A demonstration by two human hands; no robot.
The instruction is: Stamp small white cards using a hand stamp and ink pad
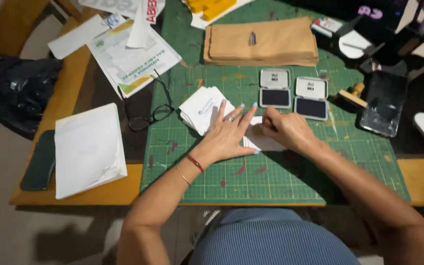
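Mid-frame, the left hand (pixel 228 132) lay flat, fingers spread, pinning a small white sheet (pixel 263 140) to the green mat (pixel 280 176). The sheet's long axis ran left to right. The right hand (pixel 284 128) was curled, its grip pressed together on the sheet's top edge. Left of it sat a fanned card stack (pixel 201 109). Just above, two ink pads (pixel 293 95) stood open, dark ink inside. Brown envelopes (pixel 261 43) lay higher up.
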